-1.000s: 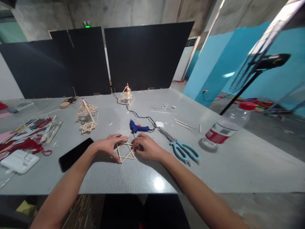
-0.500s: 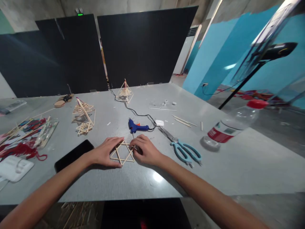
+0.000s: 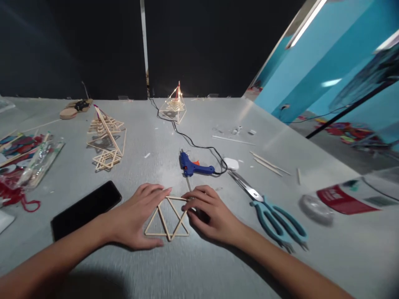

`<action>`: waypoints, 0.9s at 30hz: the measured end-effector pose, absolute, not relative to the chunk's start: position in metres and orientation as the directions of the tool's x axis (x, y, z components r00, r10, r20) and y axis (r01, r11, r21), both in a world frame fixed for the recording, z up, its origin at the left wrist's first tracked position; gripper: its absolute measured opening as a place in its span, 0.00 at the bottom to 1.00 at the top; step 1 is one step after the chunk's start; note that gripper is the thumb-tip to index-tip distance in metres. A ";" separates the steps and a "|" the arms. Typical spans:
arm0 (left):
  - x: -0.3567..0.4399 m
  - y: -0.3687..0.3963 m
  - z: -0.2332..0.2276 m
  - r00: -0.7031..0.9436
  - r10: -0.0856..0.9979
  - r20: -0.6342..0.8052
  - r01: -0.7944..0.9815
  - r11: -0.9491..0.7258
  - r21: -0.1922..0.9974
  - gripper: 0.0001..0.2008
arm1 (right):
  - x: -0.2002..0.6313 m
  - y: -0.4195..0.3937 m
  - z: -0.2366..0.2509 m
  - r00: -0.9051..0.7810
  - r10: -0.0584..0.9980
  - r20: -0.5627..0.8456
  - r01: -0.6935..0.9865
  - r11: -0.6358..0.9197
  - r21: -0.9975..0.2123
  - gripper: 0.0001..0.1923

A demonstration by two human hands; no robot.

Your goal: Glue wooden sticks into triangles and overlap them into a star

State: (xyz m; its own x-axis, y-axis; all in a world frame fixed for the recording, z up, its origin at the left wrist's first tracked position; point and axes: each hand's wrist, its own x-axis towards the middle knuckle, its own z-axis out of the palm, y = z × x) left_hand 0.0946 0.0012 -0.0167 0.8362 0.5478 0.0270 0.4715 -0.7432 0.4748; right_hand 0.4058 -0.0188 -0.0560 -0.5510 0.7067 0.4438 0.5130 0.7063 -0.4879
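Observation:
On the grey table lies a six-pointed star of thin wooden sticks, flat between my hands. My left hand is at its left side, fingers stretched out near the upper corner and thumb apart near the lower edge. My right hand has its fingers curled and pinched at the star's upper right corner; the fingertips partly hide that corner. Just beyond, a blue glue gun lies on its side, its glue stick pointing toward my right hand.
Right of my hands lie blue-handled scissors and a plastic bottle. A black phone is at left. Farther back stand two stick pyramids with stacked stars, one unlit and one lit. Loose sticks and craft bags lie around.
The view has tilted down and come closer to the table. The far pyramid's small lights now glow. My left thumb is now apart from the star's lower corner; my right hand stays at its corner.

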 end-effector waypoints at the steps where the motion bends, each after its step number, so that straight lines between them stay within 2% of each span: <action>1: 0.093 0.001 -0.013 0.843 0.538 0.004 0.472 -0.741 0.478 0.63 | 0.408 -0.020 -0.057 -0.557 0.704 0.440 0.511 0.709 -0.487 0.14; 7: 0.092 0.004 -0.008 0.787 0.596 -0.158 0.565 -0.595 0.571 0.61 | 0.411 -0.027 -0.058 -0.607 0.662 0.440 0.476 0.746 -0.466 0.17; 11: 0.098 0.000 -0.020 0.790 0.591 -0.165 0.547 -0.557 0.625 0.59 | 0.410 -0.031 -0.059 -0.637 0.632 0.442 0.465 0.772 -0.433 0.20; 14: 0.101 -0.002 -0.022 0.783 0.593 -0.186 0.562 -0.548 0.620 0.61 | 0.410 -0.032 -0.060 -0.641 0.630 0.438 0.470 0.774 -0.425 0.19; 16: 0.099 -0.001 -0.017 0.763 0.602 -0.235 0.603 -0.532 0.594 0.66 | 0.410 -0.032 -0.060 -0.633 0.637 0.440 0.470 0.768 -0.435 0.18; 18: 0.095 0.001 -0.008 0.743 0.610 -0.275 0.640 -0.528 0.558 0.72 | 0.409 -0.031 -0.059 -0.611 0.655 0.445 0.478 0.753 -0.452 0.19; 20: 0.089 0.004 0.001 0.736 0.619 -0.273 0.654 -0.547 0.522 0.72 | 0.410 -0.031 -0.058 -0.576 0.681 0.452 0.496 0.731 -0.469 0.21; 23: 0.078 0.005 0.009 0.724 0.656 -0.211 0.663 -0.579 0.475 0.65 | 0.412 -0.030 -0.056 -0.530 0.715 0.456 0.525 0.699 -0.486 0.22; 27: 0.070 0.008 0.006 0.723 0.672 -0.162 0.656 -0.594 0.464 0.50 | 0.416 -0.029 -0.056 -0.511 0.739 0.439 0.555 0.674 -0.487 0.19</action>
